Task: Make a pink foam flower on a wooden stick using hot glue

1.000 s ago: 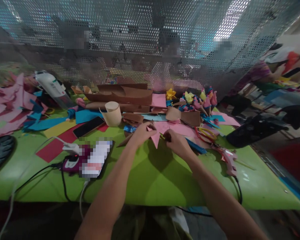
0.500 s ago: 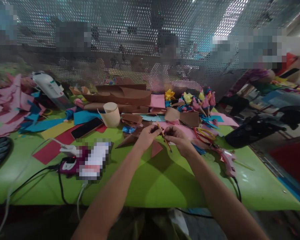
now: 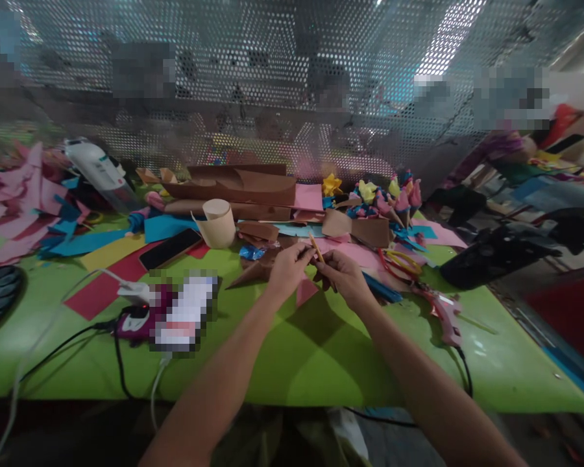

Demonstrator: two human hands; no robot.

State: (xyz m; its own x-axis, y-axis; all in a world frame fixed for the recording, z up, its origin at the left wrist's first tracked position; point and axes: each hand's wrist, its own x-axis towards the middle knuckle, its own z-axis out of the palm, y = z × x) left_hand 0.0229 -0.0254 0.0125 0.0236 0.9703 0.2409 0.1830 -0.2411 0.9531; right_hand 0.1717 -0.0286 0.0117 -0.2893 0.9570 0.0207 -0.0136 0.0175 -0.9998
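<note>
With the right hand point(image 3: 340, 269), grasps a thin tan stick point(image 3: 316, 248) in curled fingers, tilted with its upper end to the left. With the left hand point(image 3: 291, 264), comes in against the stick with bent fingers; cannot tell whether pinching it too. Just below, between both hands, shows a pink paper point point(image 3: 306, 292); cannot tell if held or lying. Near the left hand, has brown paper point(image 3: 249, 275) and crumpled blue wrap point(image 3: 251, 251) on the green table point(image 3: 331, 373). Farther right, has blue strips point(image 3: 382, 287) and a pink glue gun point(image 3: 448, 316); farther left, a dark phone point(image 3: 170, 250); beyond, a curled cream sheet point(image 3: 218, 226) and colourful paper flowers point(image 3: 370, 192).
</note>
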